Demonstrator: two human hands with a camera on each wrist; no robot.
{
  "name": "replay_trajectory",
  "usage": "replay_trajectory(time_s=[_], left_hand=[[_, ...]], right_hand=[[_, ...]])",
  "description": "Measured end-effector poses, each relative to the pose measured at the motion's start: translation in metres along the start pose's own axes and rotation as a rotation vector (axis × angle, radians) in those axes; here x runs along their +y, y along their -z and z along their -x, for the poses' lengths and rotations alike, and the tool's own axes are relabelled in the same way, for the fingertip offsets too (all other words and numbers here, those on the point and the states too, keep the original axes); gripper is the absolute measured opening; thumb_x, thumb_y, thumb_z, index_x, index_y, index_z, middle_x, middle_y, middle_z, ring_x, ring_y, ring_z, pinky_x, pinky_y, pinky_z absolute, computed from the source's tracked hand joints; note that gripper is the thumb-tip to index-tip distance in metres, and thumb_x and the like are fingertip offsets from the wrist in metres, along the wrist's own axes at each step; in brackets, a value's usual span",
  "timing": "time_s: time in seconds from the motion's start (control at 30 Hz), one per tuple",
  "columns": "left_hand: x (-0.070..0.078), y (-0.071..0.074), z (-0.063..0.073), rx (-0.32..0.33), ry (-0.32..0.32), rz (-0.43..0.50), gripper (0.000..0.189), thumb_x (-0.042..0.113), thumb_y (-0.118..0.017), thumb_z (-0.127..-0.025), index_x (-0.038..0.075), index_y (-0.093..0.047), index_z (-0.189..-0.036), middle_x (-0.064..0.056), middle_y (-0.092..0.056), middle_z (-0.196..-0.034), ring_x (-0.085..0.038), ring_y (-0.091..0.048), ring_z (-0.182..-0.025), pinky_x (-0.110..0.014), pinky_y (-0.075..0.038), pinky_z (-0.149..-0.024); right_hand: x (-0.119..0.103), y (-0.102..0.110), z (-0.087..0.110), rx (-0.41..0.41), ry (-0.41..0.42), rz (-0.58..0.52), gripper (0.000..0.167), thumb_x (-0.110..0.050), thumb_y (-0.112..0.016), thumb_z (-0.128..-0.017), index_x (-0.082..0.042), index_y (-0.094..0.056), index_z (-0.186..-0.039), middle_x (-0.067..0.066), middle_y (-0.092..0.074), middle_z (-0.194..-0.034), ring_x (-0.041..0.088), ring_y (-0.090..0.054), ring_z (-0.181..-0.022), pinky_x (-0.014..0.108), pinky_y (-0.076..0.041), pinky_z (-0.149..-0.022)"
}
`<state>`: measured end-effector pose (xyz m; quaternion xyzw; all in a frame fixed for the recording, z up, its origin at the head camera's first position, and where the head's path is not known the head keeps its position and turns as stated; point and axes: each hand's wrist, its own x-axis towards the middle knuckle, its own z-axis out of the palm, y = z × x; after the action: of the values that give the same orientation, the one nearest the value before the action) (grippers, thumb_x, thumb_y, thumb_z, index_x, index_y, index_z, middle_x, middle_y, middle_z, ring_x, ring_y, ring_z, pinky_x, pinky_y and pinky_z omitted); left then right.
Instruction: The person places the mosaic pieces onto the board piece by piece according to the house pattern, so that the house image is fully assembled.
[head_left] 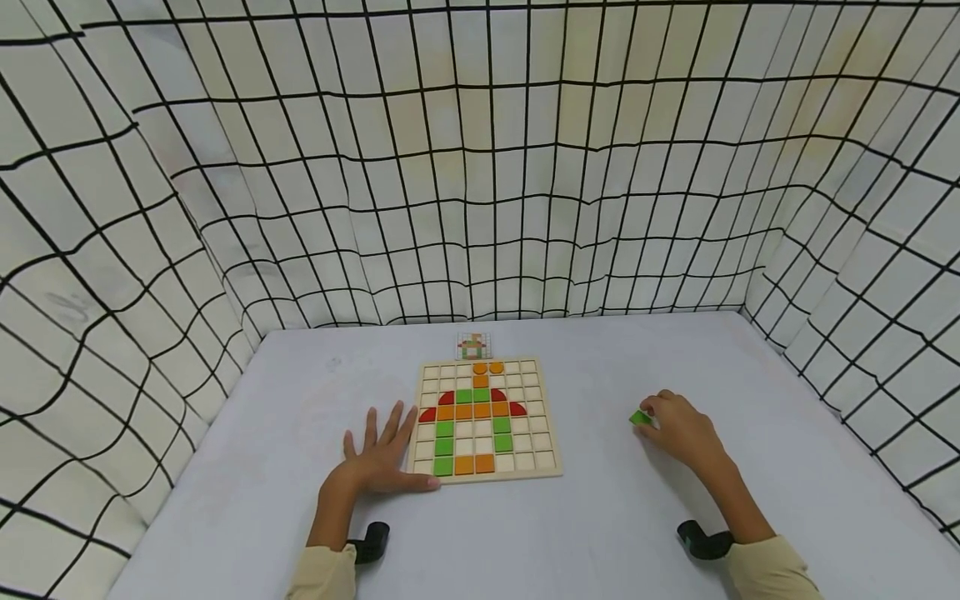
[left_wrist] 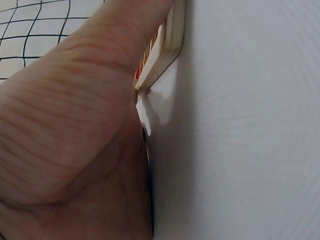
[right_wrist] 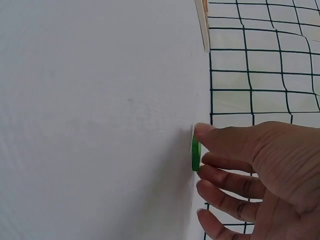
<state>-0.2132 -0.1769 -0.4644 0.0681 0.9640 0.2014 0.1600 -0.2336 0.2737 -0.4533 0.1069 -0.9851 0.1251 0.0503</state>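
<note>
A wooden grid board (head_left: 523, 443) lies on the table, with green square tiles (head_left: 444, 447), orange square tiles (head_left: 464, 465), orange round pieces (head_left: 496, 367) and red curved pieces (head_left: 517, 409) set in its cells. My left hand (head_left: 380, 462) rests at its left edge, fingers spread and thumb along the front-left corner. In the left wrist view, the palm (left_wrist: 70, 140) hides most of the board's edge (left_wrist: 172, 37). Well to the right of the board, my right hand (head_left: 678, 427) pinches a green square tile (head_left: 639, 417) between thumb and fingertips. The right wrist view shows this tile (right_wrist: 196, 152) edge-on, close to the tabletop.
Just behind the board lies a small card (head_left: 474, 345) printed with a coloured grid pattern. Black netting (head_left: 465, 200) over white walls rises behind and on both sides of the white table (head_left: 600, 533). Each wrist wears a black device (head_left: 703, 540).
</note>
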Motion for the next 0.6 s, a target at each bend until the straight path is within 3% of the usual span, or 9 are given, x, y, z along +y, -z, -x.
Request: replay_trajectory(time_s=[0.2,0.37,0.6], left_hand=[[0.0009,0.0005,0.0015,-0.009,0.007,-0.003,0.126,0.071,-0.075,-0.065,0.016,-0.01,-0.159,-0.014,0.006,-0.166,-0.048,0.019,-0.147,-0.075,0.011,-0.107],[0.0016,0.0009,0.002,-0.006,0.007,0.0,0.126,0.07,-0.075,-0.066,0.016,-0.01,-0.159,-0.014,0.006,-0.166,-0.048,0.018,-0.147,-0.075,0.011,-0.107],[0.0017,0.0017,0.0014,-0.008,0.005,0.002,0.126,0.071,-0.075,-0.066,0.016,-0.01,-0.159,-0.013,0.006,-0.166,-0.048,0.019,-0.147,-0.075,0.011,-0.107]], right_hand=[[0.0013,-0.0032,0.0,-0.027,0.012,-0.067,0.021,-0.009,-0.076,-0.083,-0.003,-0.069,-0.102,0.01,-0.063,-0.095,0.024,-0.063,-0.088,0.037,-0.054,-0.066],[0.0012,-0.0032,-0.0004,-0.035,0.013,-0.092,0.02,-0.012,-0.077,-0.083,-0.003,-0.069,-0.099,0.008,-0.063,-0.094,0.024,-0.063,-0.088,0.039,-0.055,-0.07],[0.0033,-0.0025,-0.0018,-0.044,0.03,-0.056,0.017,-0.017,-0.077,-0.083,-0.005,-0.07,-0.092,0.002,-0.062,-0.088,0.017,-0.06,-0.082,0.034,-0.053,-0.066]])
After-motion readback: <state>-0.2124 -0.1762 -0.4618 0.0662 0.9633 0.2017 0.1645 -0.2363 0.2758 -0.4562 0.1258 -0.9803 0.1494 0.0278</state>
